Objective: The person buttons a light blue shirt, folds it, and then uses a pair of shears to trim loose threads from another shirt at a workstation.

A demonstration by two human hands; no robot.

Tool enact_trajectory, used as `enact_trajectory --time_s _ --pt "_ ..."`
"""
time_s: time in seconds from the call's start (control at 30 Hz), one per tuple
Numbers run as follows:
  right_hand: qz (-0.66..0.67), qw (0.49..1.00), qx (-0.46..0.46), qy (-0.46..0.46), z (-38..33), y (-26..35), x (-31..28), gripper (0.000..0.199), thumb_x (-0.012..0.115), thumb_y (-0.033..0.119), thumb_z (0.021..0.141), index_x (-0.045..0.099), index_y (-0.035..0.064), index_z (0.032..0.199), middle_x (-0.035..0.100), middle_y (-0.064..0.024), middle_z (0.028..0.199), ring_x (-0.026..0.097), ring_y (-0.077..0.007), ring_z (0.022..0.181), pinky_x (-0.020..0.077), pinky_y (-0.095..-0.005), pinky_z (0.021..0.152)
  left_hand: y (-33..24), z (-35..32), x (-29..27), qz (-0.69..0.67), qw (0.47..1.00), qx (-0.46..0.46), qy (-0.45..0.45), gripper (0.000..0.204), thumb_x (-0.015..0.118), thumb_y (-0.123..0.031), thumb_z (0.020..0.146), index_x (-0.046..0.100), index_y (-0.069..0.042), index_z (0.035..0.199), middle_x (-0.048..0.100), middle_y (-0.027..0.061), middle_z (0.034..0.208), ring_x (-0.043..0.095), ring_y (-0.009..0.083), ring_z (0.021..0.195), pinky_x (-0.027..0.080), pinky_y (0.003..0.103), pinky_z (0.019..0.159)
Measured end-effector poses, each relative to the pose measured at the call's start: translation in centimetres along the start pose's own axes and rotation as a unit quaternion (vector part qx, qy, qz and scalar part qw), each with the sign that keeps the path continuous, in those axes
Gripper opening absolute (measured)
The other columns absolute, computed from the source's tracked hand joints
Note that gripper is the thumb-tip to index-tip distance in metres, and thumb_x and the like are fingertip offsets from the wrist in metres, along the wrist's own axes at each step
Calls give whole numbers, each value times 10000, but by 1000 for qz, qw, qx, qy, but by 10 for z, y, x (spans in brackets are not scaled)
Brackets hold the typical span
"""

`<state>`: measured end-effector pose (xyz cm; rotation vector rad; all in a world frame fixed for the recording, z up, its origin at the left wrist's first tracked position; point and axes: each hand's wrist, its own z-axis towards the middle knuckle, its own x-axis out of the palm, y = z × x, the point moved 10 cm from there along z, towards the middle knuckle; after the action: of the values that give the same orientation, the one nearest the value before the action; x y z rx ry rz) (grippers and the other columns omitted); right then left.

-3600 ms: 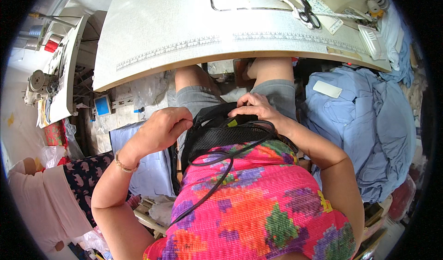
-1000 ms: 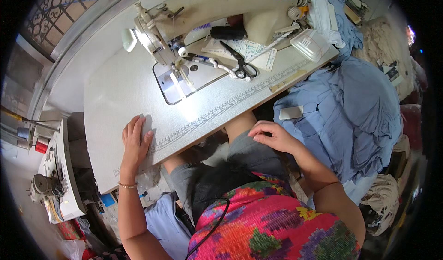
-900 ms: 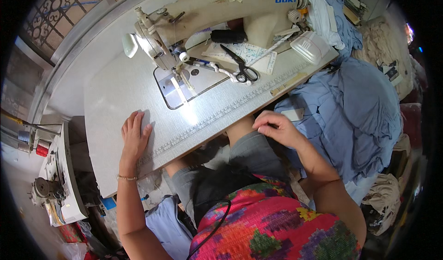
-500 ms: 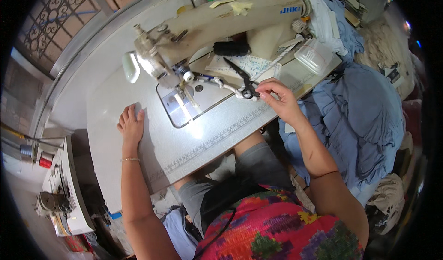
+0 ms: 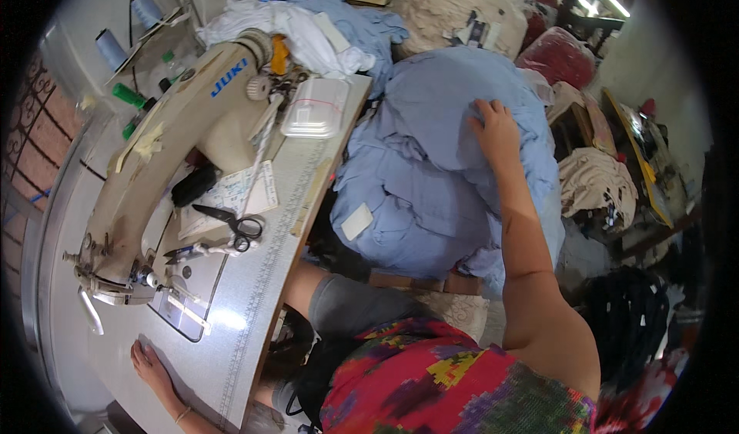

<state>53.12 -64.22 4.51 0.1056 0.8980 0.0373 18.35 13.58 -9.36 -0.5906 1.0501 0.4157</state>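
My left hand lies flat on the pale sewing table, its fingers loosely stretched near the needle end of the sewing machine. My right hand reaches out over a big heap of light blue cloth. Its fingers are apart and rest on top of the heap, gripping nothing that I can see. Black scissors lie on the table beside the machine bed, next to a patterned paper and a small dark brush-like thing.
A clear plastic box stands at the table's far right corner. White cloth is piled behind the machine. Beige bundles lie past the blue heap, and dark garments hang at the right. A ruler strip runs along the table edge.
The view has turned to the right. My right hand has let go of the scissors, now lying on the table, and moved to the blue cloth. My left hand stays on the table.
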Motion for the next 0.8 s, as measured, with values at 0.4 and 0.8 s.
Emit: enact_trajectory --time_s 0.4,0.8 --pt "744 646 4 171 -34 12 -45 151 645 184 832 540 86 786 506 43 693 447 -89 661 340 -225 576 -7 -6 6 -149 966 -74 196 298 528 -68 887 534 11 1174 546 127 1173 523 240 1085 422 318 904" --pt "909 126 -220 330 -109 178 -228 183 659 180 831 527 54 844 505 17 781 457 -86 728 369 -219 659 -431 -169 -102 -342 730 458 374 922 768 -246 727 191 2 1402 258 266 1422 294 402 1311 277 423 1071"
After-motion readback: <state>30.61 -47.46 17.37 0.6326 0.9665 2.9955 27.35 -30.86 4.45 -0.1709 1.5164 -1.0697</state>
